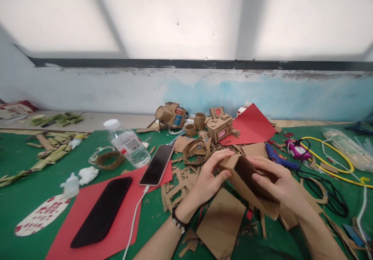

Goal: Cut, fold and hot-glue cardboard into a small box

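Between my two hands is an open cardboard box (247,188), tilted, its hollow side facing up towards me. My left hand (211,172) grips its left end, thumb on the near wall and fingers over the far edge. At the right, my right hand (274,178) is wrapped over the other wall, with fingers reaching into the opening. Under the box lies a flat cardboard piece (222,223). Cardboard scraps (180,184) surround my left hand, and a rolled cardboard ring (196,152) lies beyond it. A cardboard camera model (220,126) stands behind the box.
A water bottle (128,143), a charging phone (157,164) and a black phone-shaped item (101,211) are on the left. At the right are a blue glue gun (279,157), a purple device (298,150) and yellow cable (346,159). Red paper (250,124) lies behind.
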Demonstrator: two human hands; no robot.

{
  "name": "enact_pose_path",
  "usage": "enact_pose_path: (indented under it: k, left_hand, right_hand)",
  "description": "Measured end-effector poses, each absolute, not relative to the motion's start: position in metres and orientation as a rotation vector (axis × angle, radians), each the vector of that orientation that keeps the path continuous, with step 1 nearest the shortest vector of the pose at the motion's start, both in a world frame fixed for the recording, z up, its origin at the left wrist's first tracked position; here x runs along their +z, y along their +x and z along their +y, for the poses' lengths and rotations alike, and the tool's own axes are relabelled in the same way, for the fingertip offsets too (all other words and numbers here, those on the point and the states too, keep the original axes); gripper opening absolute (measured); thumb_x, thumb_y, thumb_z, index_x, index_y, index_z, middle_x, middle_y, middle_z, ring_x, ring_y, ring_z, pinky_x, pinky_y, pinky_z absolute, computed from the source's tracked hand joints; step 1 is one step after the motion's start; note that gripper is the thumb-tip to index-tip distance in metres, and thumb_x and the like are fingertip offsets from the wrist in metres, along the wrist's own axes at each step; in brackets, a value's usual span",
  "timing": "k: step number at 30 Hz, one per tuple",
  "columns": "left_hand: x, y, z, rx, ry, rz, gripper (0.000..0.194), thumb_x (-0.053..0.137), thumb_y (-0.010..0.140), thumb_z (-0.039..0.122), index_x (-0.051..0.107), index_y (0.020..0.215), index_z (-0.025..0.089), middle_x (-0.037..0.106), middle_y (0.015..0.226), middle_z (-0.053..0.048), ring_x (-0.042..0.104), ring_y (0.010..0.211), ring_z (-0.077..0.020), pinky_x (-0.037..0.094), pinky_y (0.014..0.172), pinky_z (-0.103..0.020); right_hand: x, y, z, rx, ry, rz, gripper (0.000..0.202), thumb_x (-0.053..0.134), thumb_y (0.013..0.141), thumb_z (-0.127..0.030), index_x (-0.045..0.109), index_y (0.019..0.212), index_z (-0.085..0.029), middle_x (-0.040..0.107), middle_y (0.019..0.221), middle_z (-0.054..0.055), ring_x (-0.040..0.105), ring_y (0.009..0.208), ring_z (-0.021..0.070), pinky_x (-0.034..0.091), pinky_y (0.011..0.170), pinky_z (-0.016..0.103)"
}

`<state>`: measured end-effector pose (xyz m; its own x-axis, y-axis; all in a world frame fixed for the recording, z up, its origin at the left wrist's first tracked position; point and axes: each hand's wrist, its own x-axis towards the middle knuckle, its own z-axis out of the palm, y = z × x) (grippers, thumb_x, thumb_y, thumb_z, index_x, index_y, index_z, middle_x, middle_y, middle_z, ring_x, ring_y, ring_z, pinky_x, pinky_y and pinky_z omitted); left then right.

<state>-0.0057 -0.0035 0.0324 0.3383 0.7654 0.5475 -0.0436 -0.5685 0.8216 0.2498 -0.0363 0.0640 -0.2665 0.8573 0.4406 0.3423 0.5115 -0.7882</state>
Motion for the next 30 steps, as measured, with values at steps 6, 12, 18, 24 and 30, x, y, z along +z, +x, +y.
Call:
enact_pose_path:
  k: [6, 12, 18, 24, 30]
  left_hand:
    - [0.033, -0.001, -0.006, 1.357, 1.975, 0.606, 0.043, 0.073, 0.103, 0.045, 0.069, 0.142, 0.027, 0.068, 0.151, -0.012, 0.048, 0.158, -0.0344, 0.037, 0.133, -0.057]
    - [0.03, -0.001, -0.007, 1.348, 1.974, 0.588, 0.049, 0.07, 0.104, 0.048, 0.067, 0.148, 0.028, 0.069, 0.152, -0.012, 0.055, 0.153, -0.0348, 0.043, 0.13, -0.055]
    - [0.028, -0.003, -0.008, 1.312, 2.006, 0.595, 0.05, 0.065, 0.105, 0.052, 0.068, 0.149, 0.027, 0.071, 0.15, -0.011, 0.057, 0.152, -0.0341, 0.044, 0.13, -0.052]
    - [0.028, -0.002, -0.008, 1.321, 2.021, 0.574, 0.051, 0.064, 0.105, 0.053, 0.068, 0.149, 0.028, 0.07, 0.151, -0.012, 0.056, 0.153, -0.0322, 0.044, 0.13, -0.052]
    - [0.024, -0.002, -0.006, 1.363, 2.0, 0.574, 0.051, 0.064, 0.105, 0.054, 0.068, 0.149, 0.028, 0.071, 0.149, -0.013, 0.054, 0.154, -0.0338, 0.044, 0.129, -0.054]
  right_hand:
    - [0.059, 0.257, -0.039, 0.184, -1.04, -1.946, 0.032, 0.066, 0.106, -0.022, 0.078, 0.133, -0.035, 0.084, 0.124, 0.0, 0.083, 0.105, 0.0219, 0.068, 0.095, 0.033]
    - [0.062, 0.24, -0.045, -0.153, -1.004, -1.916, 0.028, 0.064, 0.105, -0.013, 0.078, 0.125, -0.025, 0.086, 0.114, 0.004, 0.085, 0.093, 0.0224, 0.068, 0.084, 0.03]
    - [0.065, 0.232, -0.054, -0.247, -1.061, -1.874, 0.024, 0.063, 0.106, -0.015, 0.077, 0.124, -0.025, 0.087, 0.11, 0.005, 0.085, 0.081, 0.023, 0.068, 0.079, 0.031]
    - [0.064, 0.236, -0.049, -0.036, -1.144, -1.888, 0.02, 0.063, 0.107, -0.023, 0.075, 0.122, -0.028, 0.087, 0.11, 0.001, 0.085, 0.085, 0.0216, 0.068, 0.076, 0.03]
    - [0.066, 0.242, -0.042, 0.142, -1.161, -1.971, 0.024, 0.062, 0.104, -0.021, 0.079, 0.118, -0.029, 0.087, 0.111, 0.0, 0.085, 0.092, 0.0222, 0.068, 0.082, 0.031]
